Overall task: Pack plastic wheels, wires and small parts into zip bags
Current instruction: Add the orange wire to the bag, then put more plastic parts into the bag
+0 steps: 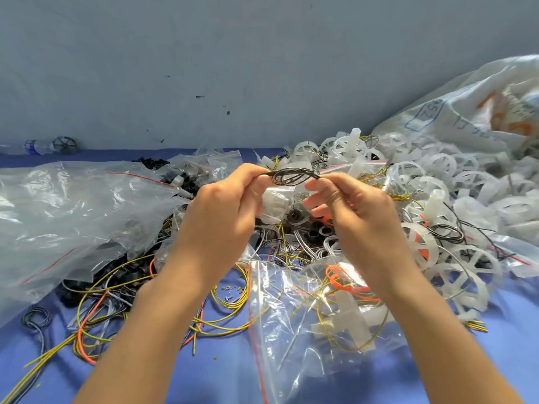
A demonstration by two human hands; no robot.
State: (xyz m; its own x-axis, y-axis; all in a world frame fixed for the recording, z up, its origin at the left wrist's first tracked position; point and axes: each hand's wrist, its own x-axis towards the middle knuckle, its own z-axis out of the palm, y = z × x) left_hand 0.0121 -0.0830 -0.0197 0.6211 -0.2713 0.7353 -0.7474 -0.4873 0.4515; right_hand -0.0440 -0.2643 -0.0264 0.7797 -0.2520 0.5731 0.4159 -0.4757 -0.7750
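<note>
Both hands are raised over the middle of the desk (pixel 204 374), which has a blue cover. The left hand (pixel 221 208) and the right hand (pixel 361 214) each pinch one end of a small black wire coil (pixel 291 176) between thumb and fingertips. The coil hangs in the air between them, above the clutter, and the other fingers of both hands are loosely curled.

Just below the right forearm lies an open zip bag (pixel 280 360) with a red seal line. It holds a white wheel (pixel 347 313), an orange wire loop (pixel 335 275) and some thin yellow wire. To the left of it, loose yellow wires (pixel 227 316) sprawl over the cover, tangled with an orange wire (pixel 83 345) and grey ones. A few tiny parts (pixel 230 290) lie scattered near them.

Large crumpled clear bags (pixel 73 205) cover the left side of the desk. Under the hands sit small dark rings (pixel 318 228). A pile of white wheels (pixel 437 176) fills the right side, reaching up to a big printed sack (pixel 481 106) at the wall. More small zip bags (pixel 215 161) lie behind the left hand. At the far left edge, by the wall, a water bottle (pixel 35 147) lies on its side beside a dark wheel (pixel 64 144).
</note>
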